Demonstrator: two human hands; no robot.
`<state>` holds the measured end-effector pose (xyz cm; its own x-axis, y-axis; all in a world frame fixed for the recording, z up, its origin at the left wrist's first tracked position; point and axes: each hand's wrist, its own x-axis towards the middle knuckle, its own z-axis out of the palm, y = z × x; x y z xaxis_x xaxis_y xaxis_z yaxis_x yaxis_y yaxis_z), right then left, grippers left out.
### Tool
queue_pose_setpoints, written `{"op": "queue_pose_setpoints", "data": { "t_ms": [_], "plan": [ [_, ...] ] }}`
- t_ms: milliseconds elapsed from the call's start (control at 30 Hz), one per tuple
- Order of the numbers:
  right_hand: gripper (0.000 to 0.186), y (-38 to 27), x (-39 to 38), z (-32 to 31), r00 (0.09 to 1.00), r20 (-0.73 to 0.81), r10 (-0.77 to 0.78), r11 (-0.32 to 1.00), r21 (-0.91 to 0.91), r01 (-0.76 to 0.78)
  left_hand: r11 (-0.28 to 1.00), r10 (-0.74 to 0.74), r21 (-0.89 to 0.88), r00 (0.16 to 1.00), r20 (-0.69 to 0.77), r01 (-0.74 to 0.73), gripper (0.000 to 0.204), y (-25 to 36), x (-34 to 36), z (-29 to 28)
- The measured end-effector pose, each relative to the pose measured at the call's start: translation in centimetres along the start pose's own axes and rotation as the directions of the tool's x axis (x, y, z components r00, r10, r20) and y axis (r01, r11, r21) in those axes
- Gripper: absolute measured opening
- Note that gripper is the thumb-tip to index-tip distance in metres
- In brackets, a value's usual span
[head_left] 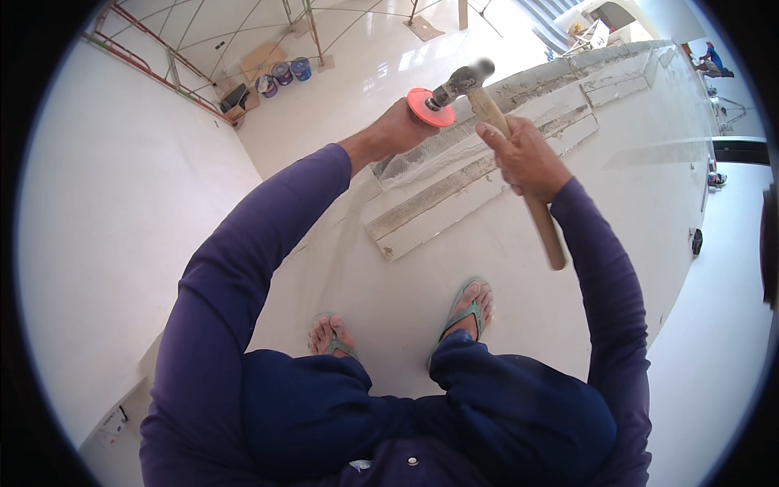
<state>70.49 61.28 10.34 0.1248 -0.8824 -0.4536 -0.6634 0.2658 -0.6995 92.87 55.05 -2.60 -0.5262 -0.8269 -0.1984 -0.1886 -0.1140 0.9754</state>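
Note:
My left hand (398, 128) is closed around a chisel whose round orange hand guard (420, 112) sits above the fist; its shaft and tip are hidden below. In my right hand (526, 156) is a ball-peen hammer (545, 231), gripped partway up its wooden handle. The steel head lies at the chisel's struck end; whether they touch I cannot tell. Beneath both hands runs a raised step-like strip (446, 199) with rough, broken grey bands and ribbed pale tiles.
Scaffold poles (174, 69) stand at the far left, near several paint buckets (281, 73) and cardboard. My sandalled feet (471, 304) are on the dusty pale floor. A white wall (122, 203) rises on the left. Another person (712, 61) is far off at the upper right.

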Motion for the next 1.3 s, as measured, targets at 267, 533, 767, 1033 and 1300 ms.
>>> {"op": "queue_pose_setpoints", "data": {
  "t_ms": [267,533,767,1033,1300],
  "plan": [
    [0.038,-0.1,0.3,-0.4,0.957,-0.281,-0.071,0.901,0.394,0.183,1.0,0.016,0.02,0.997,-0.077,-0.015,0.029,-0.7,0.9,0.7],
    [0.039,0.0,0.9,-2.1,0.975,-0.222,-0.031,0.961,0.262,0.09,1.0,-0.02,0.014,0.999,-0.043,0.021,0.031,-0.4,1.4,0.7],
    [0.039,0.1,0.8,-2.2,1.0,0.018,-0.023,0.999,-0.044,0.024,0.999,-0.007,0.037,0.999,-0.041,0.009,0.028,-0.5,1.4,1.3],
    [0.036,1.4,0.7,-0.8,0.997,-0.074,0.011,0.982,0.188,0.003,0.996,-0.02,0.085,0.999,-0.034,0.023,0.03,-1.0,2.6,0.7],
    [0.037,2.2,0.5,-0.1,0.997,-0.076,0.007,0.96,0.278,0.015,0.995,0.037,0.095,0.999,-0.027,-0.034,0.03,-1.7,2.7,1.0]
  ]
}}
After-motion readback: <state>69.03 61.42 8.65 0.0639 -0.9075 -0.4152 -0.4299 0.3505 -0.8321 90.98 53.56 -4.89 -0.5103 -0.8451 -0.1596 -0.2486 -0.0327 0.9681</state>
